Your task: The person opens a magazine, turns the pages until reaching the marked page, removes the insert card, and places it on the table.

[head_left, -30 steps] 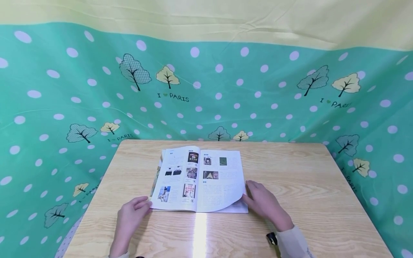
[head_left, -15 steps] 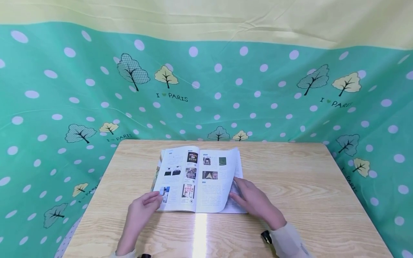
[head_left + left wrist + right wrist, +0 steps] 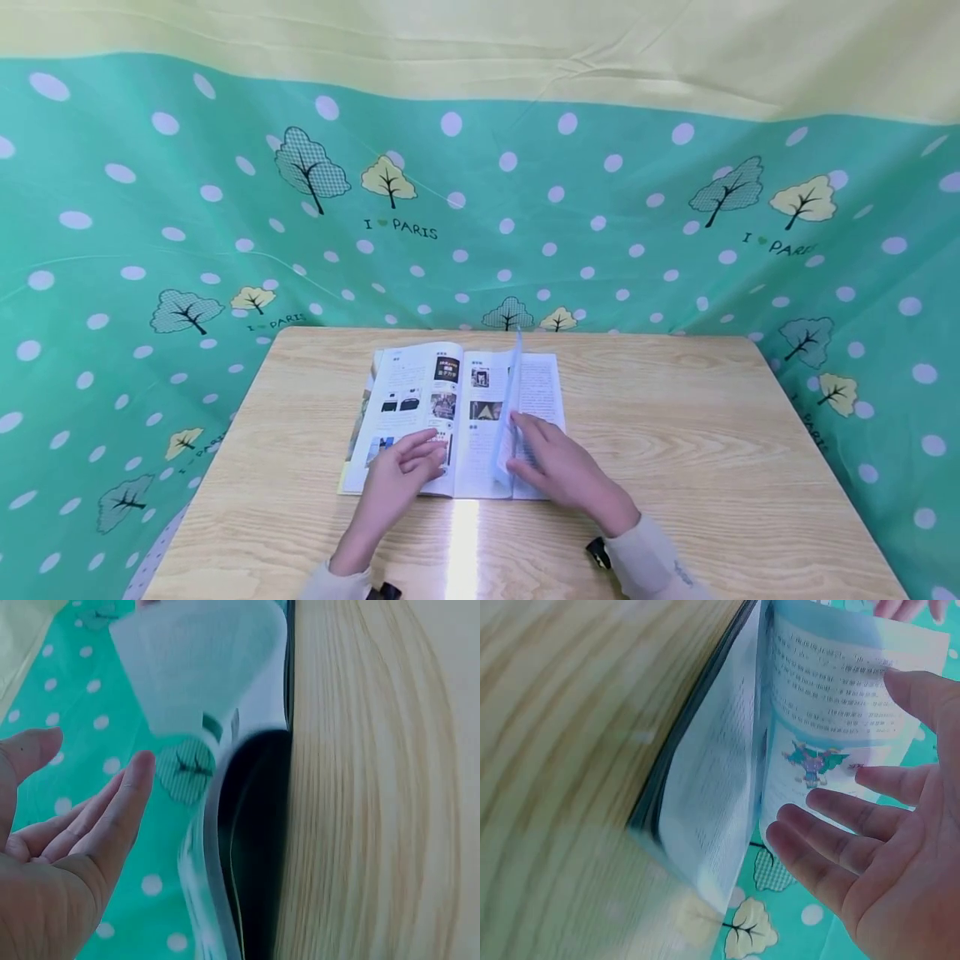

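One magazine (image 3: 461,417) is laid open on the bench (image 3: 712,442), a page (image 3: 507,400) propped upright over its right half by the outspread right hand (image 3: 562,467), presumably against falling back, the left hand (image 3: 400,477), thumb and fingers apart, held above its left half, nothing gripped

Pale wood-grain table (image 3: 720,433), green polka-dot cloth (image 3: 555,225) behind it, printed trees (image 3: 311,167), cream band (image 3: 450,37) above

The person's bare left hand (image 3: 397,478) has its fingers loosely extended, thumb apart; the bare right hand (image 3: 566,471) spreads its nearly straight fingers, palm turned inward.
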{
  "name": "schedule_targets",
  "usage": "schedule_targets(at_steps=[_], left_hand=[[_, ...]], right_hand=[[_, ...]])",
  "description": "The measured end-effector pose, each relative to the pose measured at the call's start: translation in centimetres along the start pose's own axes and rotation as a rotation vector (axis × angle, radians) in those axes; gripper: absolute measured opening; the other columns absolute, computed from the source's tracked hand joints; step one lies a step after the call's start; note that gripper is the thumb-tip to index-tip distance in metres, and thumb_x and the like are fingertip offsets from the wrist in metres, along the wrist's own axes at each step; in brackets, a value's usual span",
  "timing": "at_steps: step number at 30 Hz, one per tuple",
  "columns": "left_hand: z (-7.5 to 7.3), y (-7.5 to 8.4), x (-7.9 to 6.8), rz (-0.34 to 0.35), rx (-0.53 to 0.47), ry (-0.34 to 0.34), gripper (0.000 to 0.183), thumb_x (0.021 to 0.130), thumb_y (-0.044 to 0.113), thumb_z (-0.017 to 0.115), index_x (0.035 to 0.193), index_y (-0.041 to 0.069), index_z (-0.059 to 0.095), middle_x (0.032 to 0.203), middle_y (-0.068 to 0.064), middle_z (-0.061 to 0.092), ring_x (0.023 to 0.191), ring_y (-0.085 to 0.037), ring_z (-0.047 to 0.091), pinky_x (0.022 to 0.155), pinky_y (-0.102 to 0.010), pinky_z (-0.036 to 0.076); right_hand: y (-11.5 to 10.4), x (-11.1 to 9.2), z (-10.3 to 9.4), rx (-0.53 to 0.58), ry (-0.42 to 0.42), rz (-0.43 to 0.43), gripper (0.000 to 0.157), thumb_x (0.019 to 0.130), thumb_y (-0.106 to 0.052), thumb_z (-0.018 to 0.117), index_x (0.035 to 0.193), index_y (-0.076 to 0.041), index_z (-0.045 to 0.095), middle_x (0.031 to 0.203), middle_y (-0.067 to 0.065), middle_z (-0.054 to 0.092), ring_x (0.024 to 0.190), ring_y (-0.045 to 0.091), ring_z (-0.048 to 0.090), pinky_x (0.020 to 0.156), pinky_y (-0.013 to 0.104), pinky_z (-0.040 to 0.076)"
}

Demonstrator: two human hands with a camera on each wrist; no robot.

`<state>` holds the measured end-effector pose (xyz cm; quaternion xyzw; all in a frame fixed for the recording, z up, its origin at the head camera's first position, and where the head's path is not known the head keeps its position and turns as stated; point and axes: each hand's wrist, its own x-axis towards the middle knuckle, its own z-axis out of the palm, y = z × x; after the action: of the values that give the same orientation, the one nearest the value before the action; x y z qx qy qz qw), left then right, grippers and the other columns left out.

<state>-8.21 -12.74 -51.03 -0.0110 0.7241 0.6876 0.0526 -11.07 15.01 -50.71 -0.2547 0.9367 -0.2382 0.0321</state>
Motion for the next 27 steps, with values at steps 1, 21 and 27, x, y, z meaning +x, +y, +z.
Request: schedule_targets(at_steps=[1,21,27], left_hand=[[0.3,0.0,0.0,0.001,-0.006,-0.018,0.053,0.091,0.018,0.076,0.133,-0.009,0.056,0.115,-0.024,0.069,0.096,-0.036,0.071,0.079,-0.031,0.062],[2.2,-0.7,0.4,-0.038,-0.044,-0.084,0.043,0.090,0.002,0.072,0.126,-0.015,0.057,0.097,-0.023,0.072,0.081,-0.031,0.073,0.074,-0.032,0.063],[1.7,-0.6,0.4,-0.037,-0.037,-0.064,0.043,0.089,0.002,0.072,0.126,-0.015,0.057,0.098,-0.023,0.072,0.081,-0.033,0.073,0.073,-0.032,0.063]], right_hand=[[-0.1,0.1,0.1,0.001,0.000,-0.013,0.075,0.098,-0.046,0.062,0.156,-0.007,0.033,0.150,0.017,0.045,0.136,0.032,0.044,0.113,0.046,0.040],[-1.9,1.2,1.2,-0.053,-0.017,-0.072,0.072,0.099,-0.046,0.060,0.157,-0.012,0.033,0.155,0.017,0.038,0.137,0.034,0.042,0.111,0.048,0.042],[-1.6,1.0,1.0,-0.094,0.011,-0.094,0.073,0.098,-0.044,0.062,0.155,-0.008,0.035,0.153,0.019,0.039,0.136,0.034,0.043,0.112,0.047,0.040]])
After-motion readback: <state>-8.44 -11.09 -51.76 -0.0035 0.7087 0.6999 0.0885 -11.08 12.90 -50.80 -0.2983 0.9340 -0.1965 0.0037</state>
